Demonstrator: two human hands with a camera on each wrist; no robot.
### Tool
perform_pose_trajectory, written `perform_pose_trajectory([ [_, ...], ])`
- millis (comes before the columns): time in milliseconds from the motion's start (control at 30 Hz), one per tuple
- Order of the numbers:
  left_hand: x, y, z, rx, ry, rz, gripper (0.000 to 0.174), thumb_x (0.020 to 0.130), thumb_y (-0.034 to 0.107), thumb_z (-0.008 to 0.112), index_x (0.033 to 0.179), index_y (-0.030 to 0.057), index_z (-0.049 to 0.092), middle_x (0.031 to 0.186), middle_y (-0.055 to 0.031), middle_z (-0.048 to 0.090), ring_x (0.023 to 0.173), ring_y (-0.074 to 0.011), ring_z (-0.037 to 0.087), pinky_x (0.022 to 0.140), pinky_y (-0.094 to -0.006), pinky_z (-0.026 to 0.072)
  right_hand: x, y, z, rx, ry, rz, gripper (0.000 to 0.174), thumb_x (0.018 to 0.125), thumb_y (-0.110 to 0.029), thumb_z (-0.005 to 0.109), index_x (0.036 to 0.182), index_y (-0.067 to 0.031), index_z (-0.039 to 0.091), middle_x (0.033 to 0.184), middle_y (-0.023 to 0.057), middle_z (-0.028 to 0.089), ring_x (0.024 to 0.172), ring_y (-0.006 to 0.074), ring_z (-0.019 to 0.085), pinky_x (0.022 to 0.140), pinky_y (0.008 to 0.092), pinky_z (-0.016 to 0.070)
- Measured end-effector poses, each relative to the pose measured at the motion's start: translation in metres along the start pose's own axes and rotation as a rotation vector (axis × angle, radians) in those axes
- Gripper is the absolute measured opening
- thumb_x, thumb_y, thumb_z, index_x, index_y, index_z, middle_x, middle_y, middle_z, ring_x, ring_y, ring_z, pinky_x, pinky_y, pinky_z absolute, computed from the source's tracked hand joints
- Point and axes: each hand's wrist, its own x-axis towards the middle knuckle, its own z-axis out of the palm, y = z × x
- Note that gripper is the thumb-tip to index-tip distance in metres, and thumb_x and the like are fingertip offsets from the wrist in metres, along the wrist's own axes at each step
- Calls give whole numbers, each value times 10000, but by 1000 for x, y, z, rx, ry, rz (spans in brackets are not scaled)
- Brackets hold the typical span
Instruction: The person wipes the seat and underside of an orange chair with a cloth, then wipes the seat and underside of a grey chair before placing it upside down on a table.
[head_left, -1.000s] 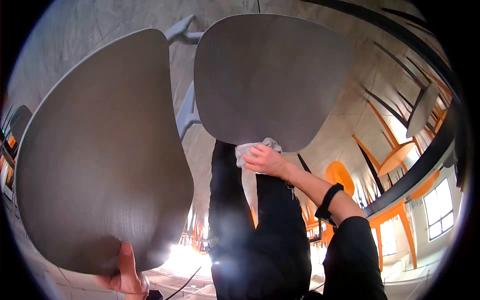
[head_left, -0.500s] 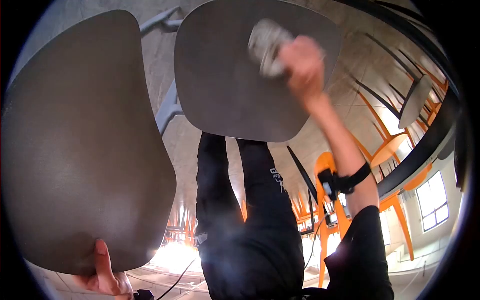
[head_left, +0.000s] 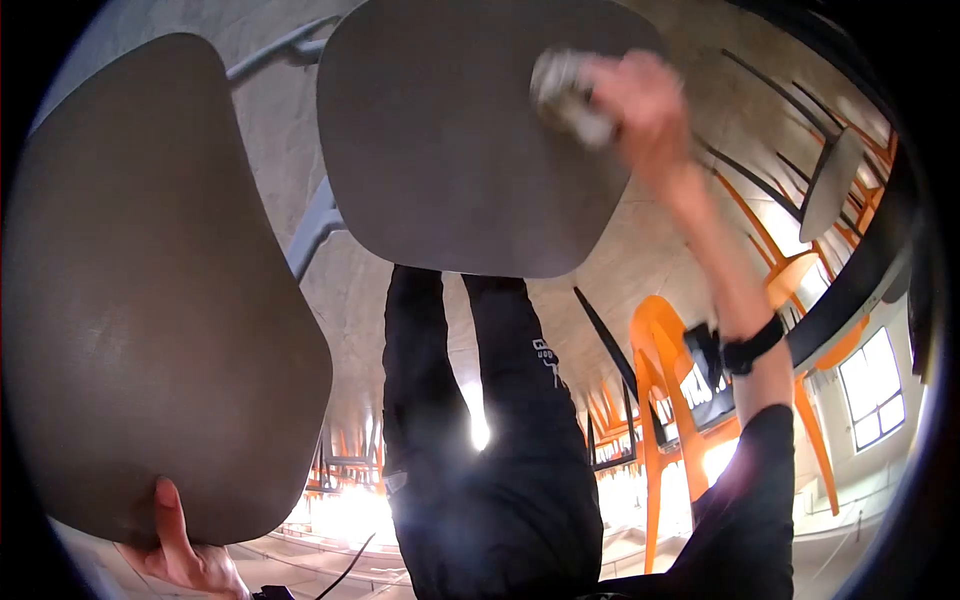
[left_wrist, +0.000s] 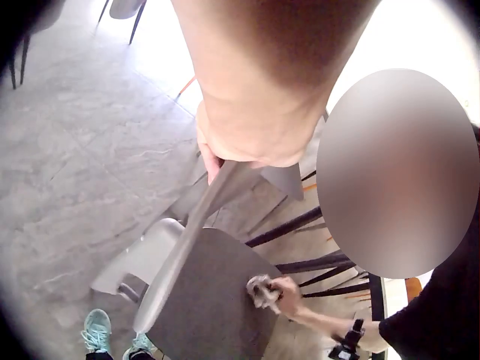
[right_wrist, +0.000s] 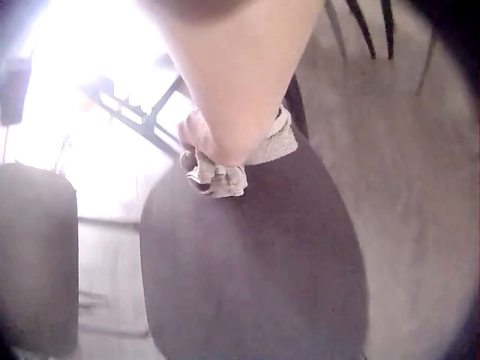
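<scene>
A dark grey chair fills much of the head view, its backrest on the left and its seat in the upper middle. My left hand grips the backrest's edge, thumb on the front face and fingers behind. In the left wrist view the backrest appears edge-on below that hand. A crumpled pale grey cloth is bunched in my right hand, blurred over the seat's right part. The right wrist view shows the cloth against the seat near its edge.
Light grey supports join the backrest and seat. My black-trousered legs are close against the seat's near edge. Orange chairs and a grey chair seat stand to the right. A dark curved edge runs along the right side.
My right hand has carried the cloth from the seat's near edge up over the seat, then slightly right. The left hand keeps its grip while the chair has shifted left in view.
</scene>
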Motion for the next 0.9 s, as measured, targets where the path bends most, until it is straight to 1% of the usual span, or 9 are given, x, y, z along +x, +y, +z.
perform_pose_trajectory([
  [67,3,-2,1,-119,2,-13,255,876,146,645,1101,34,688,1229,-200,500,1090,-323,590,838,-387,593,27,45,-8,-114,125,137,214,664,22,618,861,-55,654,907,120,658,876,338,604,774,430,485],
  [167,13,6,9,27,-83,314,225,888,118,618,1077,23,696,1227,-197,505,1088,-318,589,829,-382,591,44,56,-22,-61,272,166,210,683,57,559,867,-28,613,905,125,635,849,332,573,722,407,464],
  [267,11,8,11,-17,-38,221,238,874,97,611,1078,-1,688,1231,-191,519,1076,-300,589,834,-374,574,-14,27,-7,-85,210,158,245,635,62,610,856,-38,647,893,128,656,911,346,601,804,446,473],
  [400,16,24,21,-330,104,-191,339,819,91,641,1139,-21,638,1201,-180,572,1030,-273,593,822,-364,549,-157,-82,30,76,-81,277,93,727,-63,614,812,-92,641,906,74,663,988,310,600,853,445,450],
  [500,19,42,28,-321,122,-196,404,796,101,670,1177,-15,602,1171,-169,602,994,-259,599,820,-361,540,-220,-147,13,279,-333,237,161,698,-50,622,846,-111,640,958,43,664,995,290,580,859,424,455],
  [600,20,43,25,-310,158,-315,398,802,108,675,1173,-14,599,1159,-165,608,974,-251,604,818,-363,539,-239,-163,2,632,-595,427,179,692,-19,615,854,-92,628,977,62,659,964,295,576,851,398,459],
  [700,19,35,26,-336,184,-346,369,818,115,666,1155,-23,605,1143,-166,611,974,-246,608,808,-364,547,-236,-147,-2,540,-553,651,188,688,5,607,857,-74,628,963,82,655,939,304,570,818,396,468],
  [833,19,25,15,-276,141,-355,342,826,116,660,1127,-39,615,1136,-170,606,988,-249,610,811,-367,560,-182,-76,-16,389,-395,442,217,681,27,604,882,-41,653,945,111,662,879,321,593,773,408,491],
  [900,19,22,15,-250,145,-291,336,827,117,659,1118,-46,620,1143,-175,601,999,-250,609,818,-371,564,-127,-29,-26,197,-53,454,265,714,35,588,946,-50,682,927,128,672,879,321,603,763,398,492],
])
